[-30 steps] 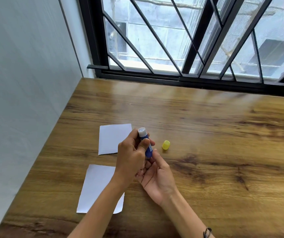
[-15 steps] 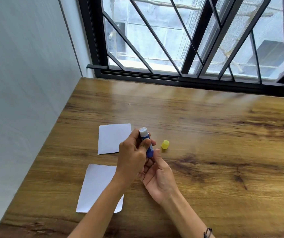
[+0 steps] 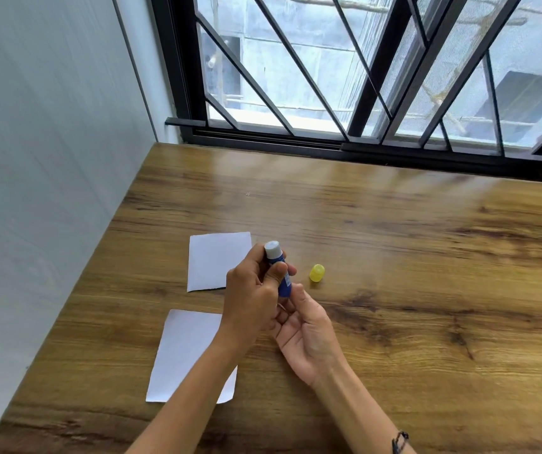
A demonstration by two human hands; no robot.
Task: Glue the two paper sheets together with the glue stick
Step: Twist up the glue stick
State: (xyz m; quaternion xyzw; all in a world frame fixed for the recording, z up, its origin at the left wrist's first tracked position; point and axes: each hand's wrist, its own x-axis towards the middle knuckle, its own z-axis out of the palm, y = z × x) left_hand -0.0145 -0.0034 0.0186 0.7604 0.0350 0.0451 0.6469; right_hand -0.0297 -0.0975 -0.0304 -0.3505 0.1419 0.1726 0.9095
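A blue glue stick with its white glue tip exposed points up and away from me. My left hand is wrapped around its barrel. My right hand, palm up, has its fingertips on the stick's lower end. Its yellow cap lies on the wooden table just right of my hands. One white paper sheet lies flat behind my left hand. A second white sheet lies nearer me, partly hidden under my left forearm.
A grey wall runs along the table's left edge. A barred window closes off the far edge. Bare wood stretches to the right of the cap.
Both hands and the glue stick have stayed almost in place; the fingers at the stick's base shifted only slightly.
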